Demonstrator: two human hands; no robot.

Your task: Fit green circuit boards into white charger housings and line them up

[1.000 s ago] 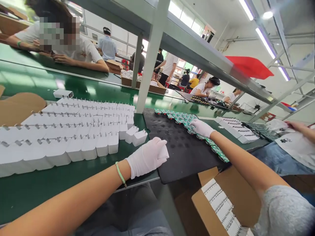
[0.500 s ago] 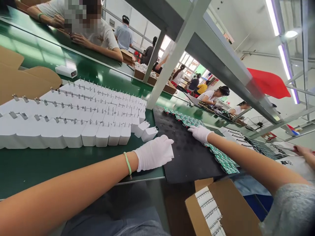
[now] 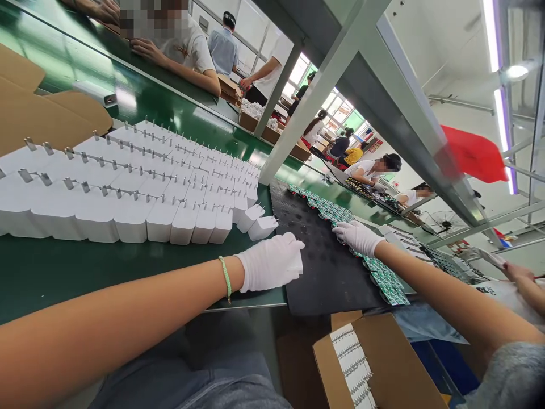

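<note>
My left hand, in a white glove, rests at the left edge of a black mat with its fingers curled round a white charger housing. My right hand, also gloved, reaches over the mat to a row of small green circuit boards and pinches at one; whether it has hold of it I cannot make out. Rows of white charger housings with metal prongs stand on the green bench to the left. Two loose housings lie at the rows' right end.
A slanted metal post of the overhead shelf rises behind the mat. An open cardboard box of white parts sits below the bench edge. Brown cardboard lies far left. Other people work across the belt, and another person's arm is at right.
My right hand has drawn back along the row of green boards toward me. My left hand stays at the mat's edge. The view has tilted and shifted right.
</note>
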